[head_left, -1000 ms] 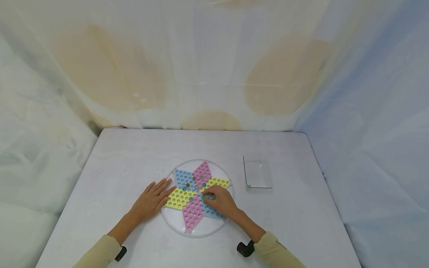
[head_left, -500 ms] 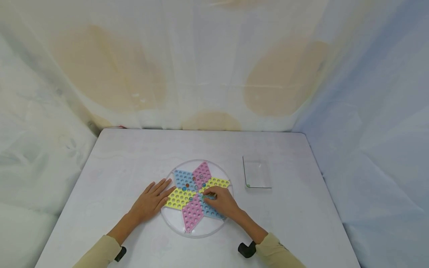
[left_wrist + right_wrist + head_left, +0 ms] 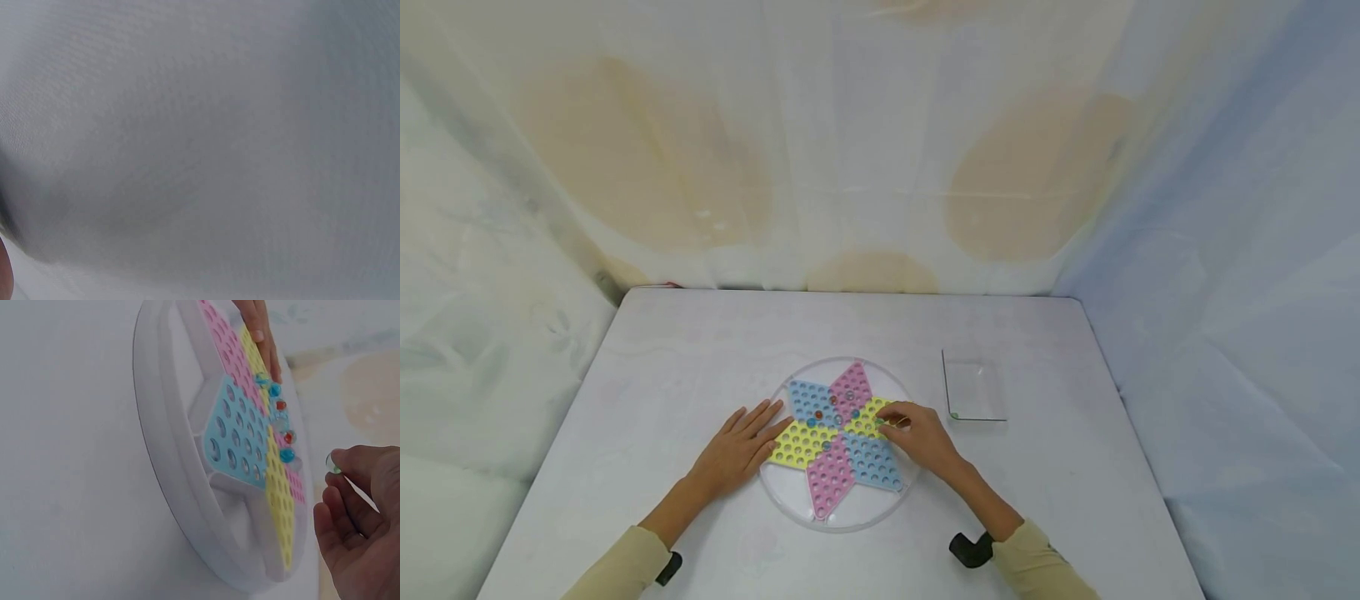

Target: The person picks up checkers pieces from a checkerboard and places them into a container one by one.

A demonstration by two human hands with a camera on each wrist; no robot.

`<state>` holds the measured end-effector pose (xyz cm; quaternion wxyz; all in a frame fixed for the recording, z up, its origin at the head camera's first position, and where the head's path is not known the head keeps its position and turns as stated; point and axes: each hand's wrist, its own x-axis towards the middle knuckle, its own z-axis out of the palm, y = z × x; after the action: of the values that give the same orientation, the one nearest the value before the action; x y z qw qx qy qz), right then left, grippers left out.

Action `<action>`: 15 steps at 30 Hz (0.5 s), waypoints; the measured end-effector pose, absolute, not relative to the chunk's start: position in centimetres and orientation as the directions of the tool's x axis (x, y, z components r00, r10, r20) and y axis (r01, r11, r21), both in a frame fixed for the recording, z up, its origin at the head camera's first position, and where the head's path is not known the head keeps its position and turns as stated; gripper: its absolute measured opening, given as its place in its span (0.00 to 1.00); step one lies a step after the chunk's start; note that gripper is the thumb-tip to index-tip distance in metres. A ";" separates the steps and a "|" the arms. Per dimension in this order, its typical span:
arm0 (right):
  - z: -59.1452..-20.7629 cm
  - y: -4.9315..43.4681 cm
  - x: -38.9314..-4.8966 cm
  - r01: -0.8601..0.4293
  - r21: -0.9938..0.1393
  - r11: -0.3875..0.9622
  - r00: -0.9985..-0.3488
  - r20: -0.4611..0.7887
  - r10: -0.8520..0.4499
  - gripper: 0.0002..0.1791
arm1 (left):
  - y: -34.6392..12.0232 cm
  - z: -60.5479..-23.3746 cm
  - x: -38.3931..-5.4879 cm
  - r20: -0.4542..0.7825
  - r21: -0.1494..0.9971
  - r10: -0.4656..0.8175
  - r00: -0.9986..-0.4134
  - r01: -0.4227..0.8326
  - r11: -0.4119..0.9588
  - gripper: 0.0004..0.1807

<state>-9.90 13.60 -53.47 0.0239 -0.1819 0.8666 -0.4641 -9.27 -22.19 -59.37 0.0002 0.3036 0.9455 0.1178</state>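
Note:
A round Chinese checkers board [image 3: 830, 479] with pink, yellow and blue star points lies on the table. My left hand [image 3: 730, 454] rests with fairly straight fingers at its left edge, fingertips over the yellow point. Thumb and fingertips of my right hand [image 3: 921, 437] pinch a clear marble [image 3: 333, 464] with green inside, held above the board by the right yellow point. Several blue, red-brown and clear marbles sit in holes around the board's middle, among them a blue marble [image 3: 287, 455]. The left wrist view is mostly blurred grey cloth.
A clear square glass container [image 3: 976, 392] stands right of the board, with a green marble [image 3: 954, 415] in its near left corner. Pale curtains [image 3: 880, 167] hang behind and beside the white table [image 3: 1075, 500].
My right hand has moved from the lower right blue point, rightward and away from me, to the yellow point, carrying the green marble. The left hand has stayed put.

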 end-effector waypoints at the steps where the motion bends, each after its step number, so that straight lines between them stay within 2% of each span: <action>1: -53.3 13.9 -10.0 -0.290 -0.812 0.506 -0.936 0.130 -0.327 0.10 | -22.2 -59.3 -9.3 0.071 0.226 0.574 -0.816 0.573 0.788 0.29; 15: -51.5 18.2 -12.1 -0.281 -0.781 0.558 -0.958 0.196 -0.209 0.11 | -22.0 -58.9 -9.2 0.057 0.229 0.571 -0.819 0.568 0.791 0.29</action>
<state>-12.06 18.23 -51.46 -0.0400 -0.1391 0.8817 -0.4491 -9.18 -21.98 -58.89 0.0079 0.3009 0.9462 0.1187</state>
